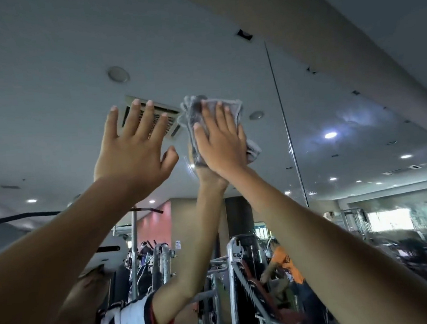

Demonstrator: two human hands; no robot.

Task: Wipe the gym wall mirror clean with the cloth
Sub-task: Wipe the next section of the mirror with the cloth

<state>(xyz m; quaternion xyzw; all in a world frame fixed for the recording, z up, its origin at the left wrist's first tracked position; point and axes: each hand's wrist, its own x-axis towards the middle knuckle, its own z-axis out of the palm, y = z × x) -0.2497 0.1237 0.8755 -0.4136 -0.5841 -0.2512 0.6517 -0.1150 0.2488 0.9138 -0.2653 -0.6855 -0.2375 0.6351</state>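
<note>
Visibility is limited: both forearms run out of frame at the lower edge, the gym machines reflected low in the mirror [332,115] are blurred, and the right palm hides the middle of the cloth [195,111]. Whether the left hand [135,148] touches the glass cannot be told.

The cloth is grey, bunched and creased, with a pale stitched border along its upper and right edges. It sits high on the mirror, left of a vertical seam [285,124] between panels, over the reflection of the ceiling and a ceiling vent [151,117].

The right hand [222,143] lies flat over the cloth, fingers extended, pressing it to the glass; cloth protrudes above the fingertips and past both sides of the palm. The left hand is raised just beside it, empty, fingers spread wide.
</note>
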